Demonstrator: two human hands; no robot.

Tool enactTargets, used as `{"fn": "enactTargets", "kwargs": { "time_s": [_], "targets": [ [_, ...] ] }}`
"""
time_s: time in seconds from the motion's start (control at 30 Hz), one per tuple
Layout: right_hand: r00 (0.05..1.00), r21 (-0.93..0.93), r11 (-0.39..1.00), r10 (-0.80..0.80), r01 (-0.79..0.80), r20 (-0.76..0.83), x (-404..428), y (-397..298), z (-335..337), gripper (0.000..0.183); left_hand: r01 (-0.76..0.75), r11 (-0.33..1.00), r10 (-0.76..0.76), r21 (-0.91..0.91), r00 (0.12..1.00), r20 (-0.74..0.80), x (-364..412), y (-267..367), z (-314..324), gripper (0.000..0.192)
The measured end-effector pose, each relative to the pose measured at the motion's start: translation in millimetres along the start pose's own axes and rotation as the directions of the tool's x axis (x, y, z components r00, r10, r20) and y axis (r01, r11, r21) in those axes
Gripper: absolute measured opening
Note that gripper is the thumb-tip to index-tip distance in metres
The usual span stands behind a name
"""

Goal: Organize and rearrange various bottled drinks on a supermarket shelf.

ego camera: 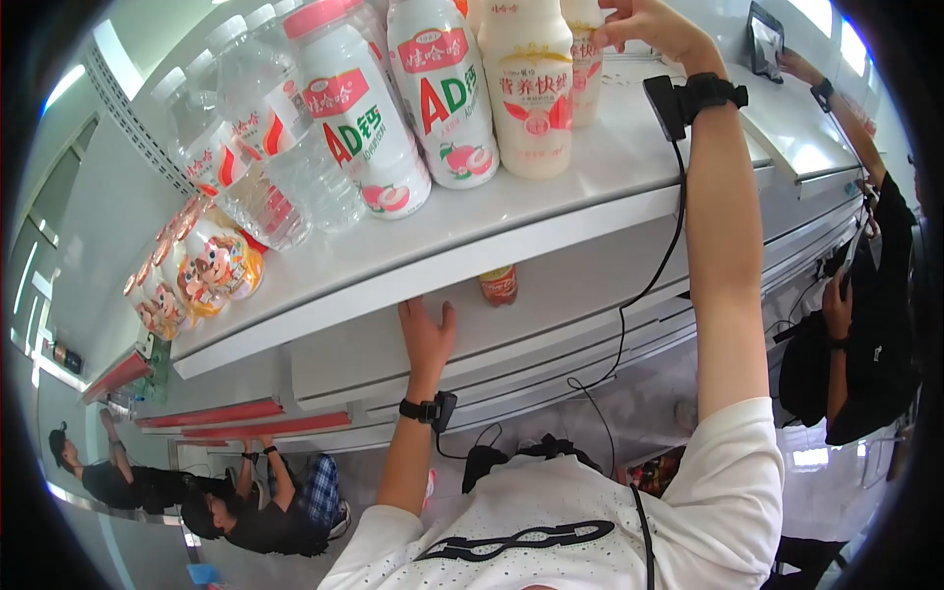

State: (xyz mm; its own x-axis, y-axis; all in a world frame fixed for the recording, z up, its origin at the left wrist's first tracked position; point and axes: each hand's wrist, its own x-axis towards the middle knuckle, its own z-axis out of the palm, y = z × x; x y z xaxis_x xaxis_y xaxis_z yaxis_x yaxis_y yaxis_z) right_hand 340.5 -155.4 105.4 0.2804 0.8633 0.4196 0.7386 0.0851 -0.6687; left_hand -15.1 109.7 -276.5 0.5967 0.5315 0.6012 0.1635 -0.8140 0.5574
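My right hand (656, 29) reaches over the white upper shelf (590, 184). Its fingertips meet the right side of a cream-coloured drink bottle (586, 81), whose top is cut off by the frame, so the grip is unclear. A larger bottle of the same kind (532, 103) partly hides it. Below the front edge of that shelf is my left hand (429, 338), thumb apart, holding nothing visible. Its fingertips pass behind the edge. Just right of it, on the lower shelf (354, 354), a red-labelled drink bottle (500, 286) shows only its bottom part.
White AD calcium drink bottles (450, 96), clear water bottles (287, 147) and a shrink-wrapped pack of small bottles (214, 265) line the upper shelf. A black cable (649, 273) hangs from my right wrist. People work at left (273, 509) and right (877, 310).
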Motion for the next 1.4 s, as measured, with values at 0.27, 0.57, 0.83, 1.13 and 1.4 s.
{"fn": "enactTargets", "kwargs": {
  "time_s": [0.27, 0.57, 0.83, 1.13, 1.4],
  "targets": [
    [0.970, 0.426, 0.879, -0.140, 0.214, -0.197, 2, 22, -1, 0.049, 0.132, 0.986, -0.117, -0.105, 0.984, 0.135, 23, -7, 0, 0.063],
    [0.937, 0.285, 0.959, 0.093, 0.007, -0.336, 6, 14, 20, 0.053, -0.025, 0.997, 0.028, -0.067, 0.998, 0.051, 138, -12, 26, 0.051],
    [0.927, 0.328, 0.944, 0.087, 0.040, -0.364, 12, 24, 20, 0.057, 0.112, 0.993, -0.106, -0.021, 0.975, 0.195, 146, -10, 32, 0.048],
    [0.913, 0.276, 0.961, 0.113, 0.000, -0.391, 5, 16, 12, 0.058, 0.231, 0.972, -0.205, -0.042, 0.921, 0.331, 101, 18, -1, 0.044],
    [0.915, 0.242, 0.970, 0.103, -0.006, -0.390, 13, 13, 21, 0.058, 0.328, 0.912, -0.266, -0.247, 0.931, 0.251, 18, 20, -48, 0.070]
  ]
}}
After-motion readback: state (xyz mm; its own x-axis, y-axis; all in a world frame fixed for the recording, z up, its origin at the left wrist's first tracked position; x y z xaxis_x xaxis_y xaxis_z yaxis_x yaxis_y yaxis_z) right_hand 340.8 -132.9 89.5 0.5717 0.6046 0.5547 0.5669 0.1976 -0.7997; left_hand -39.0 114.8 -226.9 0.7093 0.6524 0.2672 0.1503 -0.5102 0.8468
